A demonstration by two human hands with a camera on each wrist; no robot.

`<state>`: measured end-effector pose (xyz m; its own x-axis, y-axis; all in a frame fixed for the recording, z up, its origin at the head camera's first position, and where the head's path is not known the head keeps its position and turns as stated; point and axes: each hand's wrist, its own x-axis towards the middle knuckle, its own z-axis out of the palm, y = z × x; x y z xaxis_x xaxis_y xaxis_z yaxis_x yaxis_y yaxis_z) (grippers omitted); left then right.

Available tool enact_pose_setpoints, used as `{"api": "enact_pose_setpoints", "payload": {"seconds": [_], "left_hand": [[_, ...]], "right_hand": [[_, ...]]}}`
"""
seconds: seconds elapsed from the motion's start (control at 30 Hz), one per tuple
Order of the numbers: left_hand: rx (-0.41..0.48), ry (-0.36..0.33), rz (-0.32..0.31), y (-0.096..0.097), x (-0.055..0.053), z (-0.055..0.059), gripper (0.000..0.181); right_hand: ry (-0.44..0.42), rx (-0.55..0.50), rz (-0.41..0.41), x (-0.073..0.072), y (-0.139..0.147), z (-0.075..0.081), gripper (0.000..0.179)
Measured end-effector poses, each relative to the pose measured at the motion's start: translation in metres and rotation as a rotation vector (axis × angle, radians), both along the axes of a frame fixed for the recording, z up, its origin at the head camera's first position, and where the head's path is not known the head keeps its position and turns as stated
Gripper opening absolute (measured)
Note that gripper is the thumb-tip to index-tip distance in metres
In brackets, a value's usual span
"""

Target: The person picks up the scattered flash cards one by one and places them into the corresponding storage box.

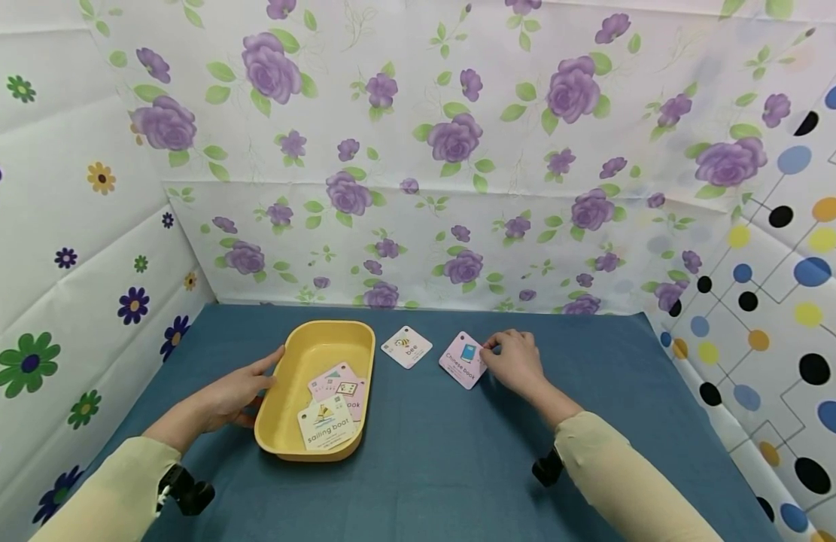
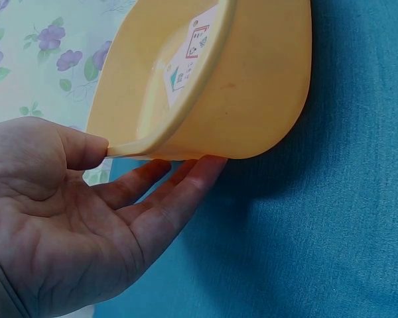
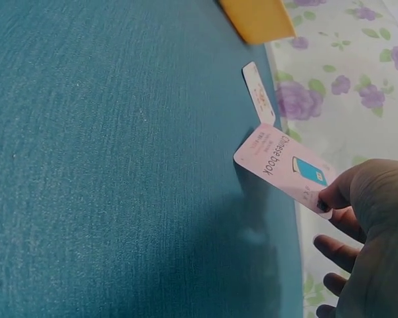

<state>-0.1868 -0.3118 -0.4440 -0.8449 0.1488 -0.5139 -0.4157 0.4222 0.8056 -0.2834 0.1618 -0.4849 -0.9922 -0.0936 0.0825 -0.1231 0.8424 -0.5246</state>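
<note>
My left hand (image 1: 235, 394) grips the left wall of a yellow plastic tray (image 1: 272, 444), thumb at the rim and fingers under its side in the left wrist view. Inside the tray lie several cards, with a white "sailing boat" card (image 1: 326, 423) on top of pink ones (image 1: 351, 390). My right hand (image 1: 515, 363) pinches the corner of a pink "Chinese book" card (image 1: 462, 361) between thumb and forefinger. The right wrist view shows that card (image 3: 278, 162) tilted over the cloth, its other fingers spread loosely. A white "bee" card (image 1: 407, 347) lies between tray and right hand.
Blue cloth (image 1: 445, 474) covers the table. Behind it hangs a white sheet with purple roses (image 1: 456, 138); patterned sheets close off both sides. Small black cameras (image 1: 548, 468) are strapped at both wrists.
</note>
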Motion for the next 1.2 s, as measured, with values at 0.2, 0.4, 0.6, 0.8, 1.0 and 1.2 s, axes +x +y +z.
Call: {"api": "enact_pose_setpoints", "payload": {"seconds": [0.2, 0.4, 0.6, 0.8, 1.0, 1.2], "left_hand": [[0.002, 0.009, 0.003, 0.0, 0.0, 0.0, 0.067], [0.006, 0.022, 0.019, 0.001, 0.0, -0.001, 0.067], [0.016, 0.034, 0.028, 0.001, 0.002, 0.0, 0.067], [0.014, 0.05, 0.032, 0.0, 0.003, -0.001, 0.067], [0.015, 0.053, 0.034, 0.0, 0.003, -0.002, 0.067], [0.01, 0.047, 0.023, -0.001, 0.002, -0.003, 0.067]], "right_hand": [[-0.011, -0.032, -0.003, 0.001, 0.001, 0.003, 0.018], [-0.005, -0.058, -0.004, 0.0, 0.002, 0.005, 0.018], [-0.021, -0.085, -0.012, 0.0, 0.004, 0.009, 0.019], [-0.033, -0.101, -0.029, 0.001, 0.005, 0.015, 0.02], [-0.033, -0.119, -0.032, 0.003, 0.008, 0.02, 0.023], [-0.024, -0.149, -0.038, 0.003, 0.013, 0.021, 0.025]]}}
